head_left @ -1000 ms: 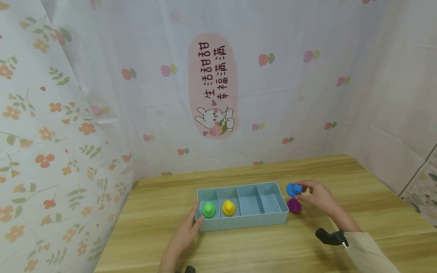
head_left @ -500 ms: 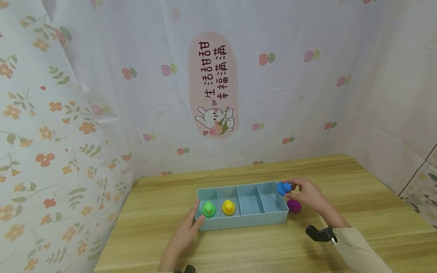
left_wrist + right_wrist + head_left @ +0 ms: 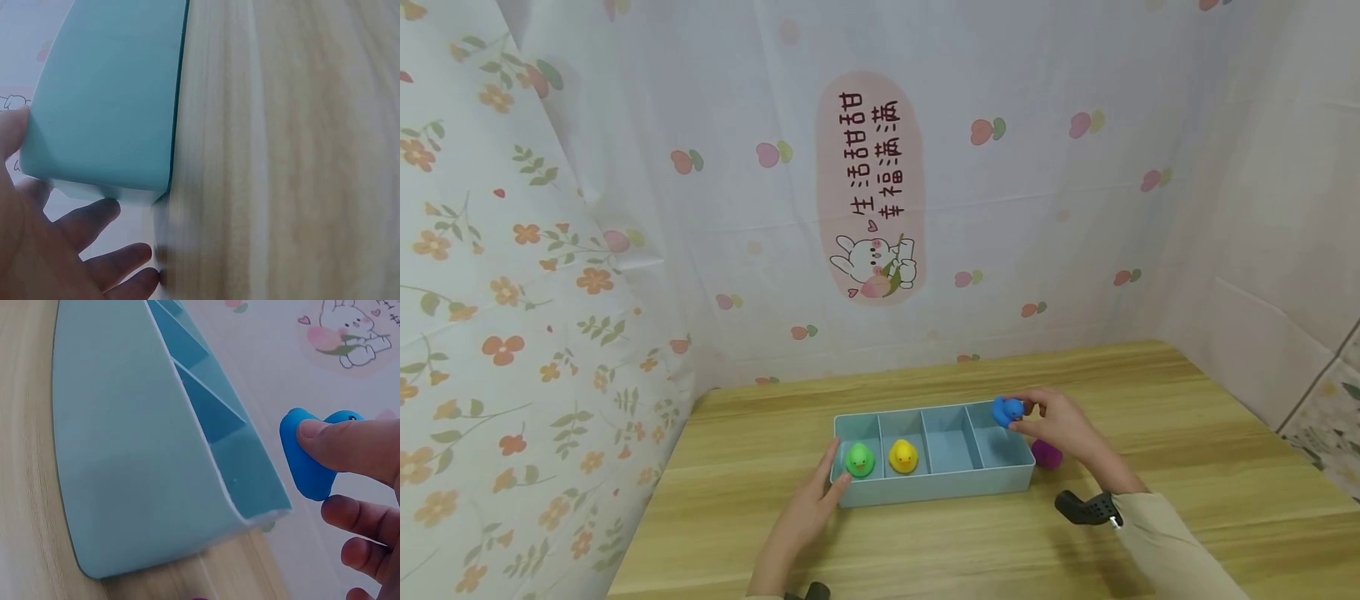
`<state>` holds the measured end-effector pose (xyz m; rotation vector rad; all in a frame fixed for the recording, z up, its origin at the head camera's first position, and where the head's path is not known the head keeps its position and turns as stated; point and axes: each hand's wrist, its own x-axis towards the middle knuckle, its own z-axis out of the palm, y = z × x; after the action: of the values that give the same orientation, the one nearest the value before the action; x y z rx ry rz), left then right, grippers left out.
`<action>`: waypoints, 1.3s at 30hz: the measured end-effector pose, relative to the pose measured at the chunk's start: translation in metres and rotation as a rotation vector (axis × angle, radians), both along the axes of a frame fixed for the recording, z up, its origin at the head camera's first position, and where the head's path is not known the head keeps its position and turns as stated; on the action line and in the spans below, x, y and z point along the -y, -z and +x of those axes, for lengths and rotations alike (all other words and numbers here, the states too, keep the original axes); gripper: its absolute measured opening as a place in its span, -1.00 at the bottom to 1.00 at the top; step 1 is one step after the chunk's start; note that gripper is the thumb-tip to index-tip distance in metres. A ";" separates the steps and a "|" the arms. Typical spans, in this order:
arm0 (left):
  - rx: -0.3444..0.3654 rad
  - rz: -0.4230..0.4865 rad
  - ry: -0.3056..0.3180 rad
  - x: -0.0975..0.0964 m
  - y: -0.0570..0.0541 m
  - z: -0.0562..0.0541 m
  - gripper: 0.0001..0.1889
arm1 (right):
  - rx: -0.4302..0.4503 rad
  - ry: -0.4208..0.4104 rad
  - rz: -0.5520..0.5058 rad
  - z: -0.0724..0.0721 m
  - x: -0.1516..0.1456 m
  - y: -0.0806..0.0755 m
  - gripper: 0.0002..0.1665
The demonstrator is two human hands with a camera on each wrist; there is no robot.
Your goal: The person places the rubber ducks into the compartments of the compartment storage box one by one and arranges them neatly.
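Over the last second the right hand [image 3: 1052, 421] has carried the blue duck [image 3: 1006, 412] leftward: it was out past the right end of the pale blue tray [image 3: 936, 488], then at that end's rim, and now it shows against the far part of the rightmost compartment in the head view, lifted rather than set down. The purple object [image 3: 1047, 454] outside the tray's right end, fully visible half a second ago, is now partly covered by the hand. The left hand [image 3: 805, 504] stays at the tray's left end, its fingers spread and fairly straight, thumb at the near rim and the others along the end wall. The green duck [image 3: 860, 460] and the yellow duck [image 3: 903, 457] remain in the first and second compartments from the left. The blue duck is a saturated, even blue, smooth and rounded, with a small dark eye on its head. The right hand pinches it: in the right wrist view the thumb lies across the body, the head shows beyond the thumb, and the lower fingers are bent, clear of the tray's rim.
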<state>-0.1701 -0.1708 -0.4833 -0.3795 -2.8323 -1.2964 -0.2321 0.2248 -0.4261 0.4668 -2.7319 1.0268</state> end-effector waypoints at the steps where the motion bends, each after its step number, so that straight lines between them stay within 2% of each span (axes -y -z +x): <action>1: -0.004 0.002 0.003 0.000 0.000 0.000 -0.35 | 0.005 -0.005 -0.002 0.000 0.001 0.000 -0.54; 16: 0.014 0.016 -0.002 -0.001 -0.002 0.001 -0.36 | 0.000 -0.050 0.036 -0.002 0.025 -0.004 -0.55; 31: 0.016 0.023 -0.004 -0.001 -0.003 0.002 -0.35 | 0.023 -0.064 0.019 0.000 0.047 -0.002 -0.58; 39: 0.015 0.018 -0.009 -0.001 -0.003 0.002 -0.35 | -0.018 -0.116 0.038 0.001 0.056 -0.001 -0.62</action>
<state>-0.1676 -0.1693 -0.4801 -0.3570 -2.8293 -1.3278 -0.2308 0.1691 -0.4253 0.6448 -2.7405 0.9932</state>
